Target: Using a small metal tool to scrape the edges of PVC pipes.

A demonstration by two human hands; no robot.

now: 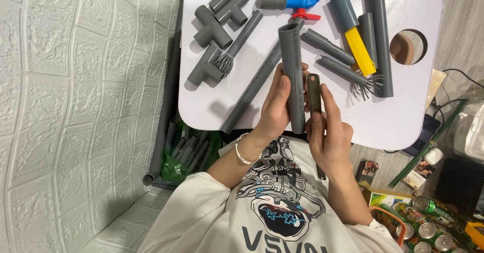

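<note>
Left hand [275, 114]: closed around an upright grey pipe [292, 71], over the tabletop's [403, 117] near edge.
Right hand [328, 137]: gripping a dark flat tool [314, 94] just beside the pipe.

White embossed stone-pattern wall panel [75, 106] fills the frame's left. White rounded table [403, 117] occupies upper centre. Grey floor [461, 26] at right edge.

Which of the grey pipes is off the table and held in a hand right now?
The short, wide grey pipe, gripped upright in the left hand at the table's near edge. The other grey pipes and tee fittings all lie flat on the white tabletop.
</note>
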